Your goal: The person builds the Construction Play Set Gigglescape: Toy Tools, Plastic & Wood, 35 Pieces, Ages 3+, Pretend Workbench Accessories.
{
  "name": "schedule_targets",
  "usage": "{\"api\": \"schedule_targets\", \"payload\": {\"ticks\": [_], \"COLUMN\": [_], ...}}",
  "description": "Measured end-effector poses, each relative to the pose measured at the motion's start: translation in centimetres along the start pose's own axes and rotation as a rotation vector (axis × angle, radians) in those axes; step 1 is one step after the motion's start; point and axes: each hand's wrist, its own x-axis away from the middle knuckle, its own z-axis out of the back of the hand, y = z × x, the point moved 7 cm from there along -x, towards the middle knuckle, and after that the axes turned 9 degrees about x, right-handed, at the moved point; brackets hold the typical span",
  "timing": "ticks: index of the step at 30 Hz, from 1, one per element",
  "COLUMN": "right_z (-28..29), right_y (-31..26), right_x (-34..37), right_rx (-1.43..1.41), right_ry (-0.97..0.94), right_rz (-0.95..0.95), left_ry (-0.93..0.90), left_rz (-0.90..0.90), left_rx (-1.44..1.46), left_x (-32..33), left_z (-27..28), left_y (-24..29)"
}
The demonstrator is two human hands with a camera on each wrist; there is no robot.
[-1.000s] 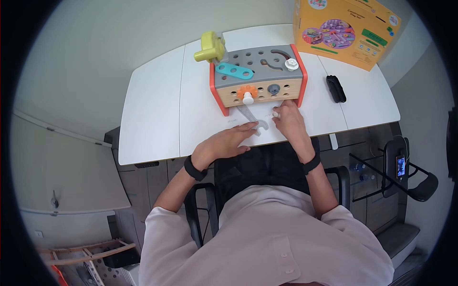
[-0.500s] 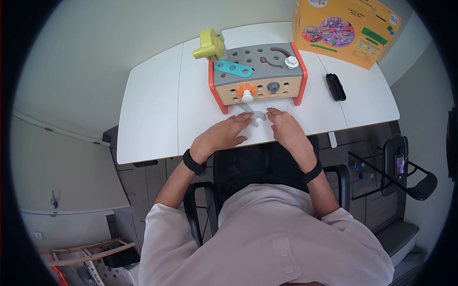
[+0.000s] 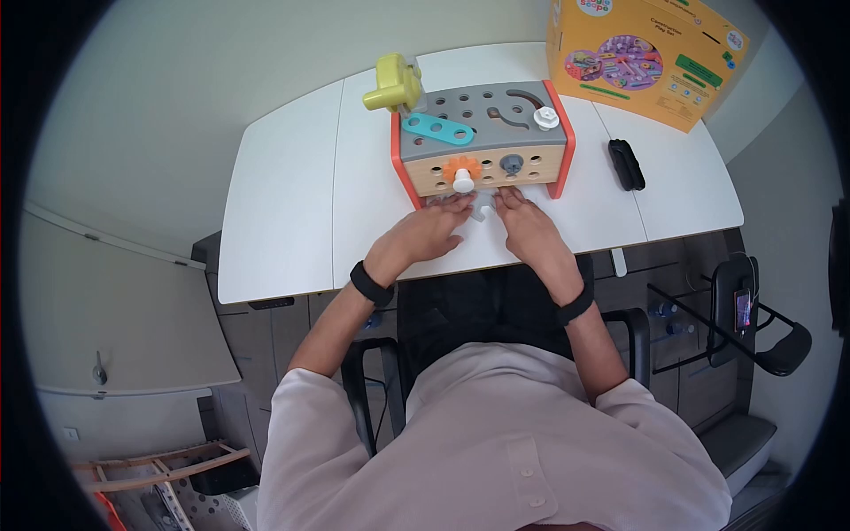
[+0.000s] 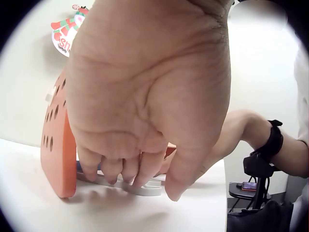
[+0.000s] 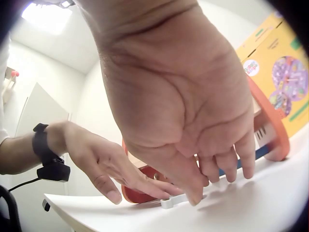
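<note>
A grey toy wrench [image 3: 482, 211] lies flat on the table by the toy workbench [image 3: 496, 173], its far part hidden under the bench. The left hand [image 3: 421, 237] rests its extended fingers on the wrench, palm down. In the left wrist view the wrench [image 4: 148, 188] shows below those fingertips. My right hand [image 3: 534, 237], also palm down, has its loosely bent fingers at the bench's lower front edge, just right of the wrench. In the right wrist view its thumb and fingertips come close to the wrench's jaw end [image 5: 173, 201].
The bench carries an orange gear with a white bolt [image 3: 463, 180], a teal strip [image 3: 438, 130], a yellow-green toy tool [image 3: 394, 86] and a white nut [image 3: 545, 118]. A black case [image 3: 626, 165] lies to the right. Behind stands an orange box [image 3: 646, 62].
The wrench has slid away from the body, further under the workbench, with the left hand on it. The right hand shifted left, let go of a small white piece, then moved forward to the bench.
</note>
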Motion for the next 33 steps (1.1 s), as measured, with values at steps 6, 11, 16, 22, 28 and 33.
{"api": "schedule_targets", "payload": {"ticks": [6, 11, 16, 22, 28, 33], "right_z": [0.2, 0.2, 0.3, 0.7, 0.8, 1.0], "right_y": [0.4, 0.9, 1.9, 2.1, 2.4, 2.5], "right_x": [0.5, 0.6, 0.4, 0.2, 0.3, 0.4], "right_rx": [0.032, -0.014, -0.147, -0.183, -0.246, -0.262], "right_ry": [-0.012, -0.007, -0.088, -0.141, -0.156, -0.211], "right_rz": [-0.001, 0.032, -0.024, -0.056, -0.044, -0.052], "left_ry": [-0.038, -0.058, -0.026, -0.077, -0.094, -0.098], "left_rz": [0.077, 0.128, 0.033, 0.119, 0.111, 0.15], "left_rx": [-0.011, 0.019, -0.089, -0.045, -0.029, 0.005], "left_x": [-0.6, -0.6, -0.3, -0.2, 0.1, 0.0], "left_z": [0.7, 0.6, 0.4, 0.3, 0.4, 0.4], "left_y": [0.2, 0.0, 0.5, 1.0, 1.1, 0.7]}}
